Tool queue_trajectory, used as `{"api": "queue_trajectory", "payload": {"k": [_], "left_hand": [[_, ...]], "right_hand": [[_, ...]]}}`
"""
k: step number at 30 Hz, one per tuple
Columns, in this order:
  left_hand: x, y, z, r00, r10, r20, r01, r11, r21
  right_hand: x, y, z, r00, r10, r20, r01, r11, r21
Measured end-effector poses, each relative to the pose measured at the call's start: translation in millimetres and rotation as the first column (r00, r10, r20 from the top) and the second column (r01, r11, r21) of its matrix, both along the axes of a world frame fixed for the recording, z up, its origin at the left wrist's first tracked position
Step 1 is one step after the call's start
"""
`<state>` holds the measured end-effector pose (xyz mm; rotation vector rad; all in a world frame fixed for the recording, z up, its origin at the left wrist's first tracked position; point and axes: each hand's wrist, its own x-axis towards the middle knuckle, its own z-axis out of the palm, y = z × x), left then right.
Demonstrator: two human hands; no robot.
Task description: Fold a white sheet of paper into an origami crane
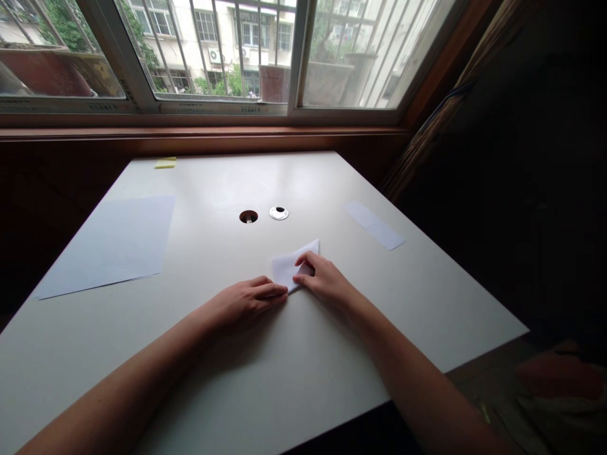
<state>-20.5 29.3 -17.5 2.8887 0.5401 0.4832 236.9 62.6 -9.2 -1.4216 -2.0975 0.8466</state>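
A small folded sheet of white paper (pixel 283 268) lies near the middle of the white table (pixel 213 392), one pointed corner rising toward the back right. My left hand (pixel 253 296) rests at its lower left edge, fingers together and fingertips against the paper. Over its right part, my right hand (pixel 320 275) curves with thumb and index finger bent on the sheet. The underside of the paper and some of my right fingers are hidden.
White sheets (pixel 114 243) lie at the left, a creased paper strip (pixel 374 225) at the right. Yellow sticky notes (pixel 165 163) sit at the far edge. Beyond the paper are a round hole (pixel 248 217) and a metal ring cover (pixel 279 213). A barred window (pixel 213 50) stands behind.
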Motion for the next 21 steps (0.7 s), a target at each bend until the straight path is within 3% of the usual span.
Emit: {"api": "queue_trajectory", "payload": {"k": [16,21], "left_hand": [[0.6,1.5,-1.0,0.999,-0.005,0.042,0.006,1.000,-0.021],[-5.8,5.7,-3.3,0.996,-0.019,0.084,0.027,0.995,-0.098]], "right_hand": [[-4.8,0.8,-7.1,0.997,-0.072,0.014,0.071,0.996,0.055],[-5.7,-0.1,-7.5,0.997,-0.076,0.014,0.075,0.995,0.066]]}}
